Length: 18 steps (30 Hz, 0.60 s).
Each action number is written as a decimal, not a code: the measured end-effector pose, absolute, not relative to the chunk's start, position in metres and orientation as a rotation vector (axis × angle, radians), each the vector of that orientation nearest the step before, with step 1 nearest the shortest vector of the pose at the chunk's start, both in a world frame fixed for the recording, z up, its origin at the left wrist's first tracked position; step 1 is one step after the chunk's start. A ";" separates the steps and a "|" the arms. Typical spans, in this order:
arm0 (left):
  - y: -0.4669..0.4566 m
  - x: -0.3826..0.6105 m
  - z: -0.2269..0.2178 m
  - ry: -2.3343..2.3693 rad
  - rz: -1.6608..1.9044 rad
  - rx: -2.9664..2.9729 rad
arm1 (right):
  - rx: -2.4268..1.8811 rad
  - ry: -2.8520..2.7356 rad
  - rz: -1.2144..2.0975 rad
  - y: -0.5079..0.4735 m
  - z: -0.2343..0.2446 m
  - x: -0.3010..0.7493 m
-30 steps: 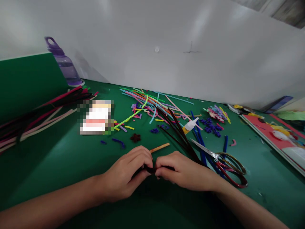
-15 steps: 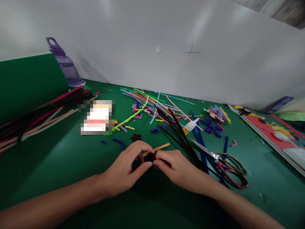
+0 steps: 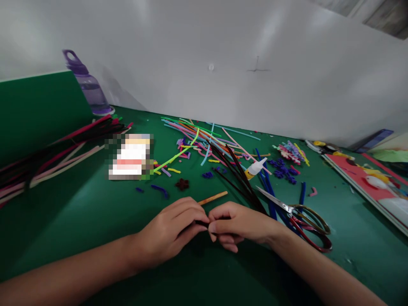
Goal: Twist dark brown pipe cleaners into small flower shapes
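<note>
At the frame's lower centre, I have the left hand (image 3: 174, 231) and right hand (image 3: 242, 225) pinching a dark pipe cleaner (image 3: 201, 223), mostly hidden; shaping seems underway, the next move wanting a steady grip.

One camera sits on the person's head. It looks forward and down at the green table (image 3: 95, 212). Near it — in the low middle — are the left hand (image 3: 175, 227) and the right hand (image 3: 237, 223), seen from above and behind. The arms (image 3: 79, 265) come in from the bottom corners. The white wall (image 3: 178, 51) is farther off and fills the top. The view is wide, and the table's far edge (image 3: 143, 113) slopes down to the right.
</note>
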<state>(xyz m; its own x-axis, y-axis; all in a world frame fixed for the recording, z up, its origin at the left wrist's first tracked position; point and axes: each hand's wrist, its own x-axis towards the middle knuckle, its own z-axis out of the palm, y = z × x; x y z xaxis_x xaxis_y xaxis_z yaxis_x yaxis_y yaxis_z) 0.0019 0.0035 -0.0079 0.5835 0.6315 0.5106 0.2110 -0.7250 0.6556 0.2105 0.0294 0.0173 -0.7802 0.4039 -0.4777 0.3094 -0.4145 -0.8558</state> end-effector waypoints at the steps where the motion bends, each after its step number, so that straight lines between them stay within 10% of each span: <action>1: 0.003 0.002 -0.009 0.689 1.030 2.286 | -1.037 -1.817 2.250 0.029 0.020 0.210; 10: 0.005 0.003 -0.008 0.991 0.928 2.156 | -0.731 -2.864 -0.126 0.008 0.019 0.207; 13: 0.007 0.003 -0.005 0.989 0.907 2.125 | -0.787 -2.813 0.104 0.011 0.018 0.206; 18: 0.007 0.002 -0.004 0.848 0.962 2.172 | -1.052 -2.205 1.659 0.025 0.023 0.211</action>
<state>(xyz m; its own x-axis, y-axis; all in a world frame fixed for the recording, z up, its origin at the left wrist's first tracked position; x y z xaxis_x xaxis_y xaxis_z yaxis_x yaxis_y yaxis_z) 0.0023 0.0071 -0.0043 0.5313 0.7466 0.4005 0.3042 -0.6093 0.7322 0.2114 0.0252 0.0225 -0.7309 0.6324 -0.2567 0.4220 0.1231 -0.8982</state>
